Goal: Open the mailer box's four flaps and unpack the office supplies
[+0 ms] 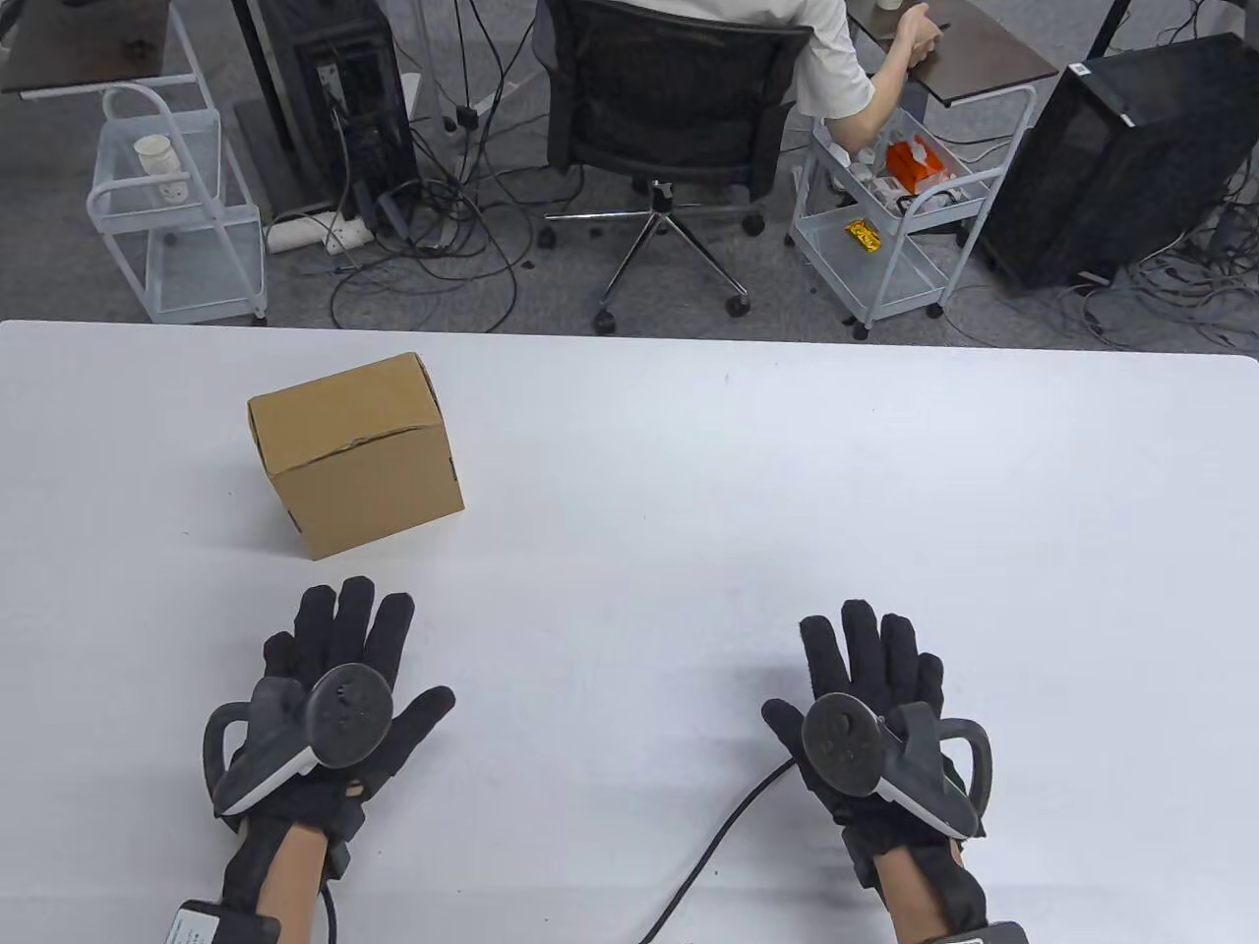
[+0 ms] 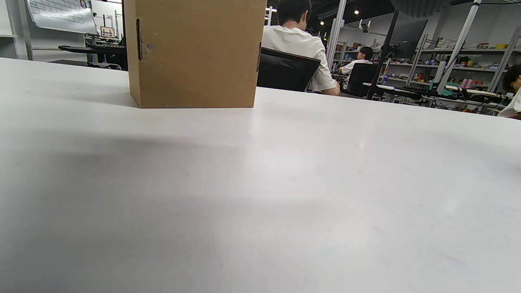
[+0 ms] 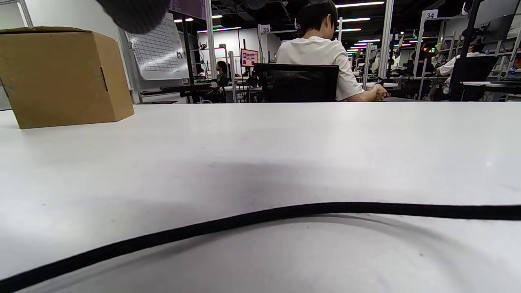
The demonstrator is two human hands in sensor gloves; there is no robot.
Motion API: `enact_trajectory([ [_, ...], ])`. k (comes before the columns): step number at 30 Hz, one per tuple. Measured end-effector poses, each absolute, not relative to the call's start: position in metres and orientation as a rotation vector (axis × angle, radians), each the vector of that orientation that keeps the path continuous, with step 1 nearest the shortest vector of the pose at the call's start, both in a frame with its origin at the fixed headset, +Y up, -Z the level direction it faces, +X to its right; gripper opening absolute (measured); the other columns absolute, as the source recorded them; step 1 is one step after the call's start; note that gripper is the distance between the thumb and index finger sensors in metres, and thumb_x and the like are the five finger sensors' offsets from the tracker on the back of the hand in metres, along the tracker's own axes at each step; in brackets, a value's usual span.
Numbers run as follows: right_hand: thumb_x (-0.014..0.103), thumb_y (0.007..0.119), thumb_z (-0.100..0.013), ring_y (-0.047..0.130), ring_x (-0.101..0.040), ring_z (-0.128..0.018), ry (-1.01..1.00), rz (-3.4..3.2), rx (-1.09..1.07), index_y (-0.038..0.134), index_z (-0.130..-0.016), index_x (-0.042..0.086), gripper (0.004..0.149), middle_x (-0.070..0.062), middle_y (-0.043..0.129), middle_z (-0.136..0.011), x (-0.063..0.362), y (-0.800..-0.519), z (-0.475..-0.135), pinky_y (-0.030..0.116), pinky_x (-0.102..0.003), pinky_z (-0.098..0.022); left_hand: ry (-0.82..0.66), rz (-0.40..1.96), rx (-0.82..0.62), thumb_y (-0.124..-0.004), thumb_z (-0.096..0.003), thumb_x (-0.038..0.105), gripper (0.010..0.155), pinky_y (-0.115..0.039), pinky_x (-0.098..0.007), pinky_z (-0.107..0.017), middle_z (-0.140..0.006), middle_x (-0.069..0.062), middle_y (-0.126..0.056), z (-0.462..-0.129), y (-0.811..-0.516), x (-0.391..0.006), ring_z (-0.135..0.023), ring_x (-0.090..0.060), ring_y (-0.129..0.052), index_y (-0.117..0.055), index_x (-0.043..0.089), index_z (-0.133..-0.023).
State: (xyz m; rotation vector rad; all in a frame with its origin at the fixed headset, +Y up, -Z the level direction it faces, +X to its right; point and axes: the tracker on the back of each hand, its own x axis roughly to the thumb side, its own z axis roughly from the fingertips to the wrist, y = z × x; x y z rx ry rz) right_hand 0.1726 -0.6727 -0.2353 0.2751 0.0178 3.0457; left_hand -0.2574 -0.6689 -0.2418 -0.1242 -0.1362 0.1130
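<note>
A brown cardboard mailer box (image 1: pixel 356 452) stands closed on the white table (image 1: pixel 689 472), toward the left. It fills the upper left of the left wrist view (image 2: pixel 195 53) and sits at the far left of the right wrist view (image 3: pixel 61 75). My left hand (image 1: pixel 339 649) lies flat on the table, fingers spread, just in front of the box and apart from it. My right hand (image 1: pixel 870 659) lies flat on the table far to the right of the box. Both hands hold nothing. No office supplies show.
A black cable (image 1: pixel 713 846) runs across the table from my right hand toward the front edge; it crosses the right wrist view (image 3: pixel 260 219). Beyond the table's far edge are an office chair (image 1: pixel 669 108) with a seated person, white carts and computer towers.
</note>
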Motion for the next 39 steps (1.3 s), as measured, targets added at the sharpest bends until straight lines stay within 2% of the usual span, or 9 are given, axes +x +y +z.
enact_trajectory([
  [11,0.059,0.054,-0.062,0.018,-0.068,-0.103,0.017,3.024,0.258,0.022,-0.118,0.010,0.081,-0.034,0.014,-0.125,0.175,-0.672,-0.235,0.030,-0.081,-0.069,-0.128,0.126,-0.105,-0.060,-0.0523,0.074,0.095,-0.029,-0.074,-0.080,-0.129,-0.010,-0.002,-0.257,-0.649,-0.267,-0.121,-0.045,-0.007,-0.010,0.027,-0.118],
  [22,0.058,0.055,-0.062,0.018,-0.068,-0.103,0.015,3.023,0.208,0.024,-0.118,0.010,0.081,-0.033,0.014,-0.125,0.179,-0.672,-0.236,0.029,-0.081,-0.069,-0.059,0.033,-0.143,-0.062,-0.0512,0.075,0.099,-0.028,-0.073,-0.082,-0.129,-0.007,0.002,-0.328,-0.594,-0.295,-0.122,-0.042,-0.004,-0.004,0.028,-0.116],
  [26,0.058,0.055,-0.062,0.018,-0.068,-0.103,0.039,3.040,0.191,0.024,-0.118,0.010,0.080,-0.033,0.014,-0.125,0.181,-0.675,-0.238,0.029,-0.081,-0.069,-0.093,0.000,-0.032,-0.063,-0.0502,0.075,0.100,-0.033,-0.073,-0.081,-0.129,-0.009,-0.004,-0.359,-0.579,-0.306,-0.122,-0.043,-0.011,-0.008,0.026,-0.117],
  [34,0.058,0.056,-0.062,0.018,-0.068,-0.103,0.057,3.034,0.119,0.025,-0.118,0.010,0.080,-0.034,0.014,-0.125,0.191,-0.678,-0.241,0.029,-0.081,-0.069,-0.074,0.017,-0.197,-0.066,-0.0475,0.078,0.105,-0.028,-0.074,-0.082,-0.129,-0.008,0.000,-0.423,-0.573,-0.319,-0.122,-0.042,-0.005,-0.005,0.027,-0.117],
  [39,0.057,0.056,-0.062,0.018,-0.068,-0.103,0.059,3.028,0.100,0.025,-0.118,0.010,0.080,-0.033,0.015,-0.125,0.195,-0.680,-0.242,0.029,-0.081,-0.069,-0.088,0.001,-0.280,-0.067,-0.0461,0.080,0.110,-0.027,-0.075,-0.082,-0.129,-0.010,0.001,-0.449,-0.580,-0.325,-0.122,-0.044,-0.005,-0.002,0.027,-0.116],
])
